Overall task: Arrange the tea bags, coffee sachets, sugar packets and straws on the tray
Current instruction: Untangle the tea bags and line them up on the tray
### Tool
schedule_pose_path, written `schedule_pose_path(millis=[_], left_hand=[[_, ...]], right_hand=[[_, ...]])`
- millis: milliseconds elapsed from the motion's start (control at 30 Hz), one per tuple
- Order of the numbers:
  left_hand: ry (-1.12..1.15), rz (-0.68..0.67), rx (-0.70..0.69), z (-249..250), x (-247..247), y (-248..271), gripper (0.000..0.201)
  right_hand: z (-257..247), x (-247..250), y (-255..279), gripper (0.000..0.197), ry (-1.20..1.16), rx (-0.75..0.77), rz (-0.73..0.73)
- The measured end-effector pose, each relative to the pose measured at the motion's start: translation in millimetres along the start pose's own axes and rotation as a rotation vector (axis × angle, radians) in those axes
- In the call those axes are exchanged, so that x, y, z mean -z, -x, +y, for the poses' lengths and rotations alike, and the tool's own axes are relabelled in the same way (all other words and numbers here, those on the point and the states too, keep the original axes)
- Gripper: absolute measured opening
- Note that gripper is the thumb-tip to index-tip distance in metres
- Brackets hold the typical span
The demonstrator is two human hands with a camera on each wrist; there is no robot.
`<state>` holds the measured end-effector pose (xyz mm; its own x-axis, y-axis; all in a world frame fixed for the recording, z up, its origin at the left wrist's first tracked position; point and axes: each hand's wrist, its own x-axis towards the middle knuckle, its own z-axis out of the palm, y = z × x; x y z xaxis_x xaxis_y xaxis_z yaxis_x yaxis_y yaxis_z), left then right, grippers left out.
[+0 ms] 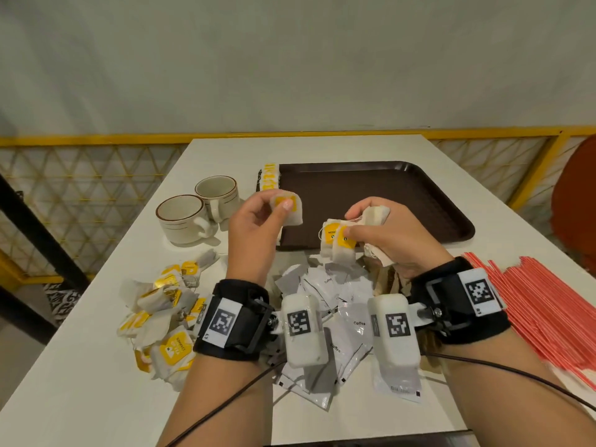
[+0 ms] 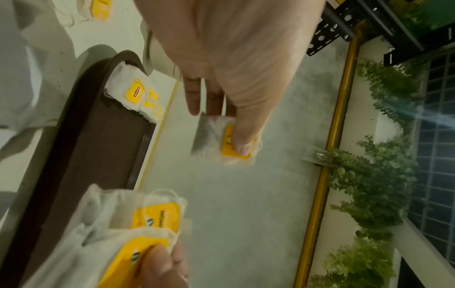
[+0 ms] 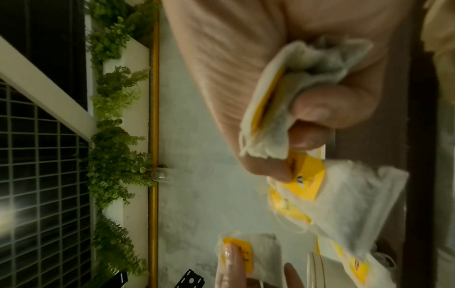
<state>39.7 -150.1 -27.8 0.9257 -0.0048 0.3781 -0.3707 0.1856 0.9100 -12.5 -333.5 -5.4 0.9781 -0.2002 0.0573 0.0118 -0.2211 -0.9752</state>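
Tea-bag step: the left hand (image 1: 258, 221) pinches one tea bag (image 1: 288, 208) above the tray (image 1: 419, 201) beside the row (image 1: 270, 176), the right hand (image 1: 383, 233) grips a bunch (image 1: 342, 240); next, probably add it to the row.

Each bare forearm wears a black wrist strap (image 1: 237, 317) bearing a white square-code tag. A white camera block (image 1: 303, 330) with its own code is bolted alongside. A dark cable (image 1: 222, 411) trails from each.
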Motion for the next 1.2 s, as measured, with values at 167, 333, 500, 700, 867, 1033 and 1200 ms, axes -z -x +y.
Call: schedule_pose_path(millis=[167, 333, 500, 700, 867, 1033, 1200], left_hand=[[0.051, -0.259, 0.171, 1, -2, 4, 0.019], [0.043, -0.388, 0.223, 1, -1, 6, 0.016], [0.071, -0.426, 0.216, 4, -2, 7, 0.016], [-0.01, -0.398, 0.2, -2, -5, 7, 0.014], [-0.026, -0.372, 0.17, -4, -11, 9, 0.014], [-0.061, -0.207, 0.16, -7, -10, 8, 0.014], [-0.057, -0.192, 0.148, -7, -12, 8, 0.014]], right_hand=[[-5, 8, -5, 0.017, 0.02, 0.074, 0.01], [-2, 13, -10, 0.018, 0.032, 0.098, 0.028], [0, 6, -8, 0.02, 0.011, 0.148, 0.027], [-2, -4, -6, 0.019, -0.053, 0.144, -0.027], [0, -12, -7, 0.015, -0.128, 0.095, -0.026], [4, -12, -7, 0.012, -0.205, 0.063, -0.016], [12, -15, -8, 0.023, -0.107, 0.102, -0.011]])
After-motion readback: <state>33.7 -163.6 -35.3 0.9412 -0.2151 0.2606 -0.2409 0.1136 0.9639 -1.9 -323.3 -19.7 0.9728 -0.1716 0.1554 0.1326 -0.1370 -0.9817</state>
